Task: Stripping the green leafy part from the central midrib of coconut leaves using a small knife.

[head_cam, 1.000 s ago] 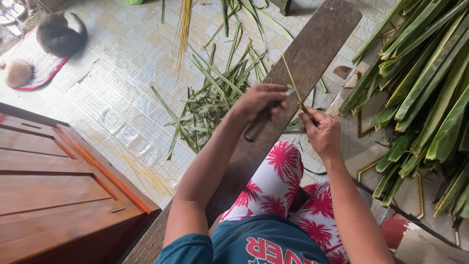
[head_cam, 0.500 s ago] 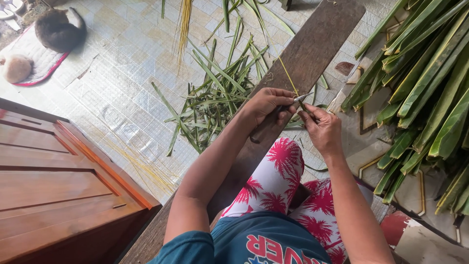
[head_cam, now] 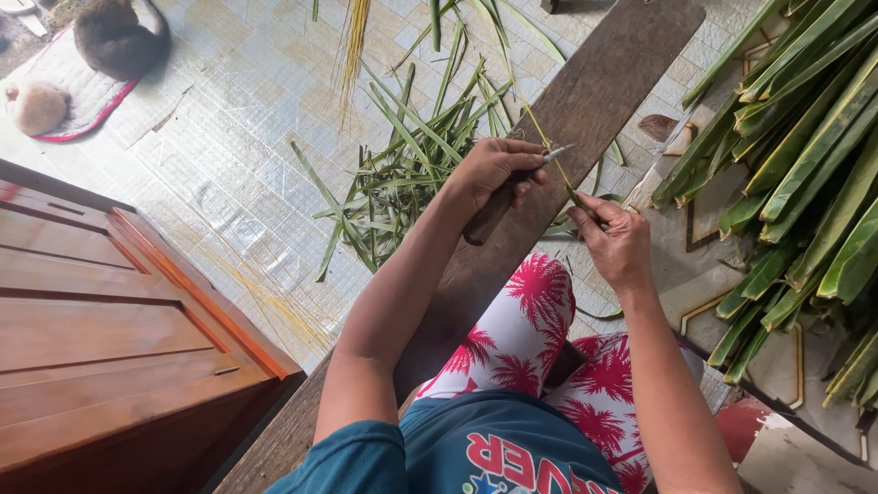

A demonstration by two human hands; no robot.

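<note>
My left hand [head_cam: 492,170] grips a knife [head_cam: 500,201] with a dark wooden handle; its short metal blade points right and rests against a thin yellow-green leaf rib [head_cam: 538,130]. My right hand [head_cam: 615,240] pinches the near end of that rib, just below the blade. Both hands hover over a long dark wooden plank [head_cam: 585,101] that runs from my lap toward the upper right. My legs in red-and-white patterned trousers [head_cam: 521,329] lie beside the plank.
Green leaf strips [head_cam: 402,174] lie scattered on the tiled floor left of the plank. A heap of broad green leaves [head_cam: 805,155] lies at the right. A wooden cabinet [head_cam: 101,329] stands at the left. Two animals rest on a mat [head_cam: 64,78] at the top left.
My left hand has slid the knife blade up along the rib, away from my right hand. My right hand has drawn slightly back and to the right.
</note>
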